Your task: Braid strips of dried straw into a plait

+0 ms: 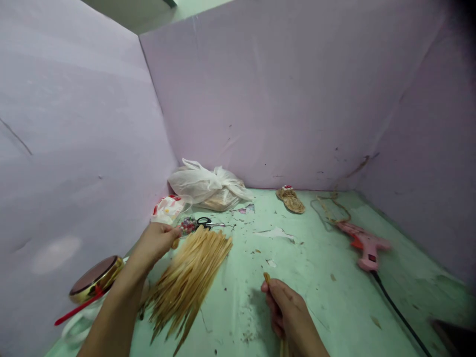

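A thick bundle of dried straw strips [195, 275] lies fanned out at left centre. By its upper left end my left hand [158, 242] is closed in a pinch, and a short yellowish strip end [175, 243] shows under the fingertips. To the right of the bundle, my right hand [285, 308] is wrapped round a dried straw strip [267, 277]. The strip's folded-looking tip sticks out above the thumb, and its lower part [284, 347] hangs below the palm. A gap of green tabletop separates this hand from the bundle.
Black-handled scissors [204, 222] and a bag of coloured beads [188, 225] lie behind the bundle. A knotted white plastic bag [211, 184] sits at the back. A small woven sole-shaped piece [292, 201] and a corded pink glue gun [366, 245] are on the right. A gold-rimmed round container [97, 278] stands left.
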Action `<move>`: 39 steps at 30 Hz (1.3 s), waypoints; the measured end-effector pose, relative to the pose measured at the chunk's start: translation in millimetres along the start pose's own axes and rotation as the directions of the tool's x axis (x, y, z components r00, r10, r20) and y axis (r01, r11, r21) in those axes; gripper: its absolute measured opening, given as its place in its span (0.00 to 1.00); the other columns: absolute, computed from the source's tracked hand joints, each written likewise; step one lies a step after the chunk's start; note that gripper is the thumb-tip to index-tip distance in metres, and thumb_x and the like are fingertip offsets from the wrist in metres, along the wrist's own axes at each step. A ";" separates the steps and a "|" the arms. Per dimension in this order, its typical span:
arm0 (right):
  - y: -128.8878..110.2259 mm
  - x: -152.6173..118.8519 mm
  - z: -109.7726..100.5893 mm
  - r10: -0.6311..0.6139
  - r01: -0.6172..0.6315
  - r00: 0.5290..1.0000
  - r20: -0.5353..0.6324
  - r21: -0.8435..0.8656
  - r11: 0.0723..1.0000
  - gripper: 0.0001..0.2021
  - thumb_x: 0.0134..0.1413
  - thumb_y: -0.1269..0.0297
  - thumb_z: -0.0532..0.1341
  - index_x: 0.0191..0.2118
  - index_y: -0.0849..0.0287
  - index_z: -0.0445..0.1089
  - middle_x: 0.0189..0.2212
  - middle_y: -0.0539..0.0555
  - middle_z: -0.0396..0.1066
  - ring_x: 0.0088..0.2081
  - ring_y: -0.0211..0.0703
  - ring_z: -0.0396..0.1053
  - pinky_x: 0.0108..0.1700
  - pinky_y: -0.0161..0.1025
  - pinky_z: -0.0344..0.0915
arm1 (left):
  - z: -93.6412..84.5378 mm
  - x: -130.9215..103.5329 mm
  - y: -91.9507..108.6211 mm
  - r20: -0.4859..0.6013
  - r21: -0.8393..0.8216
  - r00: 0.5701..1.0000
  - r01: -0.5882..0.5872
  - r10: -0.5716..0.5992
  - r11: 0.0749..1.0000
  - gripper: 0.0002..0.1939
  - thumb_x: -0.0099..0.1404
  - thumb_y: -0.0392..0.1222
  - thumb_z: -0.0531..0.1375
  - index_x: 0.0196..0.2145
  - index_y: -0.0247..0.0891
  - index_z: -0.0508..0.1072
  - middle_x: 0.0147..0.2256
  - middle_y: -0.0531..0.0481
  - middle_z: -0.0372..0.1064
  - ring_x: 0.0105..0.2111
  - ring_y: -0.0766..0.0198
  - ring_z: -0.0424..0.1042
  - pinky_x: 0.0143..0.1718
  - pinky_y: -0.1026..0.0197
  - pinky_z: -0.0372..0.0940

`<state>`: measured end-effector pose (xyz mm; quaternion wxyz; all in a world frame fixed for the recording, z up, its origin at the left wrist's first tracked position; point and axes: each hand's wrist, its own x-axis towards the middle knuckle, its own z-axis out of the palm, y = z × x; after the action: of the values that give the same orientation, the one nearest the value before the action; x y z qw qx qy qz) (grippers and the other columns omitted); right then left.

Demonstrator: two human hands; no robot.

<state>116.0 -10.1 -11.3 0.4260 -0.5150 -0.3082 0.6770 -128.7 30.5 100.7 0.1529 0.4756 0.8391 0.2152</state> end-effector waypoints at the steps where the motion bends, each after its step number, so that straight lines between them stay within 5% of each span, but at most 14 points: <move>1: -2.1 -1.6 0.8 -0.010 0.010 1.000 0.000 0.029 1.000 0.22 0.40 0.41 0.58 0.26 0.59 0.62 0.13 0.41 0.46 0.13 0.26 0.39 0.14 0.28 0.39 | 0.2 -9.2 7.0 0.048 -0.123 0.999 -0.017 0.023 0.992 0.16 0.54 0.48 0.53 0.26 0.32 0.74 0.15 0.50 0.64 0.17 0.64 0.64 0.18 0.65 0.56; 4: -13.1 -8.2 2.1 -0.094 0.093 0.996 0.004 0.108 0.990 0.22 0.36 0.43 0.62 0.25 0.58 0.59 0.14 0.40 0.45 0.14 0.26 0.38 0.14 0.27 0.39 | 16.7 -36.5 26.6 0.345 -0.727 0.928 0.171 0.138 0.665 0.15 0.49 0.45 0.60 0.31 0.30 0.74 0.20 0.49 0.66 0.19 0.67 0.64 0.20 0.66 0.58; 7: -25.3 -12.4 -0.8 -0.096 0.092 0.995 0.016 0.165 0.982 0.22 0.33 0.48 0.66 0.28 0.59 0.60 0.15 0.39 0.48 0.14 0.24 0.37 0.15 0.27 0.34 | 52.2 -56.3 36.2 0.473 -0.813 0.834 0.287 0.285 0.507 0.15 0.43 0.38 0.65 0.31 0.31 0.73 0.22 0.50 0.67 0.21 0.68 0.66 0.24 0.65 0.60; 11: -31.0 -8.5 -7.7 -0.025 0.023 1.000 0.004 0.180 0.983 0.26 0.33 0.51 0.67 0.38 0.63 0.64 0.15 0.42 0.56 0.13 0.24 0.40 0.15 0.29 0.35 | 99.8 -69.7 38.5 0.493 -0.794 0.753 0.185 0.436 0.579 0.24 0.44 0.39 0.65 0.40 0.32 0.68 0.22 0.55 0.65 0.22 0.70 0.64 0.25 0.66 0.59; 14: -28.7 -2.6 -10.4 -0.012 0.010 1.000 0.021 0.126 0.992 0.23 0.31 0.54 0.67 0.33 0.63 0.64 0.10 0.39 0.51 0.12 0.25 0.42 0.16 0.29 0.36 | 116.8 -75.1 41.7 0.529 -0.756 0.714 0.150 0.459 0.638 0.34 0.45 0.40 0.64 0.49 0.32 0.59 0.20 0.58 0.62 0.20 0.70 0.61 0.23 0.65 0.58; 19: -28.2 0.6 -10.2 0.021 -0.021 1.000 0.004 0.093 0.995 0.14 0.31 0.61 0.64 0.24 0.60 0.60 0.09 0.38 0.49 0.12 0.25 0.42 0.16 0.30 0.36 | 113.0 -78.7 49.2 0.565 -0.717 0.700 0.156 0.437 0.679 0.34 0.45 0.41 0.62 0.49 0.29 0.56 0.21 0.58 0.62 0.20 0.70 0.61 0.24 0.65 0.59; 26: -28.9 -1.1 -9.3 0.056 -0.051 0.998 -0.034 0.114 0.992 0.12 0.32 0.63 0.62 0.25 0.59 0.59 0.10 0.37 0.47 0.12 0.25 0.40 0.16 0.29 0.34 | 113.6 -72.7 43.4 0.568 -0.677 0.737 0.166 0.366 0.717 0.25 0.46 0.41 0.61 0.42 0.33 0.60 0.20 0.58 0.63 0.17 0.70 0.60 0.19 0.67 0.56; 28: -30.2 -1.0 -10.9 0.085 -0.085 0.996 0.008 0.171 0.982 0.12 0.32 0.63 0.63 0.25 0.59 0.58 0.10 0.37 0.44 0.13 0.24 0.38 0.16 0.29 0.32 | 114.6 -69.8 39.4 0.542 -0.679 0.732 0.091 0.413 0.729 0.19 0.50 0.41 0.58 0.40 0.34 0.62 0.20 0.56 0.63 0.17 0.69 0.61 0.18 0.66 0.58; 30: -32.4 -1.1 -13.1 0.125 -0.141 0.989 0.081 0.230 0.963 0.14 0.32 0.64 0.64 0.24 0.59 0.56 0.11 0.37 0.42 0.14 0.24 0.35 0.16 0.28 0.30 | 111.8 -67.9 36.5 0.406 -0.686 0.713 -0.176 0.572 0.706 0.16 0.54 0.37 0.54 0.42 0.35 0.64 0.28 0.49 0.68 0.25 0.65 0.67 0.24 0.62 0.63; 31: -33.3 -1.3 -14.2 0.145 -0.172 0.982 0.123 0.245 0.954 0.15 0.32 0.64 0.64 0.24 0.58 0.55 0.11 0.37 0.41 0.14 0.24 0.33 0.16 0.28 0.29 | 108.9 -67.6 35.9 0.295 -0.666 0.657 -0.380 0.694 0.642 0.17 0.55 0.34 0.53 0.45 0.37 0.64 0.35 0.45 0.69 0.33 0.61 0.69 0.30 0.59 0.65; 32: -34.0 -1.6 -15.2 0.163 -0.201 0.973 0.165 0.251 0.947 0.15 0.31 0.65 0.65 0.23 0.58 0.55 0.12 0.37 0.41 0.15 0.24 0.32 0.16 0.28 0.28 | 105.5 -67.9 35.8 0.188 -0.614 0.545 -0.584 0.817 0.531 0.21 0.55 0.30 0.52 0.47 0.40 0.64 0.43 0.42 0.67 0.41 0.58 0.67 0.37 0.55 0.65; 35: -33.4 -2.8 -16.6 0.201 -0.257 0.951 0.233 0.238 0.937 0.16 0.30 0.68 0.65 0.24 0.58 0.55 0.12 0.37 0.42 0.15 0.24 0.32 0.16 0.28 0.27 | 95.9 -70.4 38.2 0.076 -0.430 0.138 -0.889 0.988 0.157 0.30 0.52 0.24 0.50 0.52 0.43 0.62 0.51 0.41 0.61 0.50 0.54 0.60 0.48 0.49 0.59; 37: -31.3 -3.1 -16.6 0.222 -0.274 0.947 0.232 0.223 0.936 0.14 0.30 0.69 0.64 0.25 0.58 0.56 0.12 0.37 0.43 0.14 0.24 0.33 0.16 0.28 0.28 | 93.5 -72.1 40.0 0.079 -0.385 0.034 -0.921 0.996 0.062 0.26 0.51 0.23 0.50 0.48 0.40 0.65 0.43 0.42 0.66 0.45 0.56 0.62 0.45 0.50 0.60; 39: -29.3 -2.7 -16.3 0.246 -0.293 0.942 0.227 0.205 0.934 0.14 0.31 0.69 0.63 0.26 0.58 0.57 0.11 0.37 0.44 0.14 0.24 0.34 0.16 0.28 0.28 | 94.5 -72.4 40.2 0.067 -0.375 0.028 -0.926 0.997 0.052 0.18 0.51 0.24 0.51 0.38 0.37 0.68 0.33 0.45 0.66 0.39 0.58 0.63 0.41 0.53 0.62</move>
<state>139.5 0.2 10.4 0.3540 -0.4284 -0.1927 0.8087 -19.4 6.7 43.5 0.1483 0.9228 0.2226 0.2773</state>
